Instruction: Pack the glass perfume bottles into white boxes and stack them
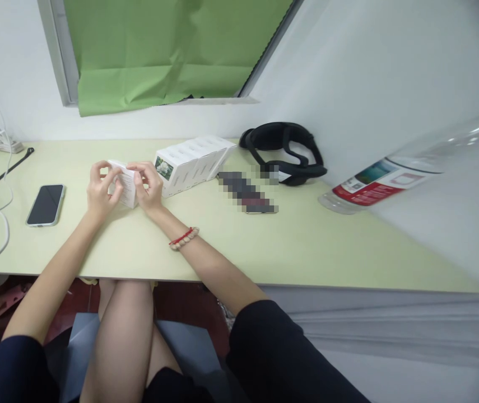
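Note:
Between my two hands is a small white box (128, 189) with fine print on the side facing me, standing on the table. My left hand (101, 187) grips its left side, thumb and fingers at the upper edge. From the right, my right hand (147, 184) pinches the box near its top, a beaded bracelet on that wrist. Just right of my right hand stands a row of several similar white boxes (193, 162); the nearest one carries a picture of white flowers. My fingers partly hide the top of the held box.
A phone (46, 205) lies left on the pale table (306, 252). A black headset (285, 154) and a blurred-out flat item (247, 193) are to the right, near a large plastic bottle (386, 173). A power strip (1, 143), white cable (6, 224) and black strap (9, 169) lie at far left.

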A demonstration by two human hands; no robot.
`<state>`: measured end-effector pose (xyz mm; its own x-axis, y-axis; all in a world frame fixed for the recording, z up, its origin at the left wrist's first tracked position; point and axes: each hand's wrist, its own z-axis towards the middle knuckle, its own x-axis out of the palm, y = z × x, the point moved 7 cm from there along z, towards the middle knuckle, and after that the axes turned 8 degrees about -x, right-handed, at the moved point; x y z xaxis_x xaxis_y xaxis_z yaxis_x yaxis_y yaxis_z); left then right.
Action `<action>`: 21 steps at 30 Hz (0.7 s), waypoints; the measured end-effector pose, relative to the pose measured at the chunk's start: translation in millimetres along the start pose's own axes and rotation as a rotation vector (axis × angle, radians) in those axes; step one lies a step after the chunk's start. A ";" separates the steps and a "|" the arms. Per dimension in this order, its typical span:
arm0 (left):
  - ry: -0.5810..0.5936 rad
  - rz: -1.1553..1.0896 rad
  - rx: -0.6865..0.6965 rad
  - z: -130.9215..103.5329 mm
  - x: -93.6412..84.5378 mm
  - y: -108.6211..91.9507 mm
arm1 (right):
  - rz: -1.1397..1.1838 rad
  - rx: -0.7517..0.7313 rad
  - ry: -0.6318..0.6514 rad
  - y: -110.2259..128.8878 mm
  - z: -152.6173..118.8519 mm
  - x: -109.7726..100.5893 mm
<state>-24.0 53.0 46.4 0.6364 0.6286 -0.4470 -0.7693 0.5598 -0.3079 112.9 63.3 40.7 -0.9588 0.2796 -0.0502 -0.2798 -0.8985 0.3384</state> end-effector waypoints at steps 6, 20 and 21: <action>0.014 -0.027 0.035 0.7 -1.3 1.7 | 0.007 -0.022 0.011 2.3 0.7 0.3; 0.069 -0.083 0.111 1.4 -9.2 -6.8 | 0.012 -0.103 0.017 6.3 3.4 0.9; 0.081 -0.056 0.102 0.9 -7.5 -7.3 | 0.010 -0.103 0.021 5.2 3.5 1.1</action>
<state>-23.1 44.7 52.7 0.6682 0.5518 -0.4991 -0.7204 0.6475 -0.2486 110.6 60.1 45.7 -0.9620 0.2644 -0.0679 -0.2729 -0.9314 0.2406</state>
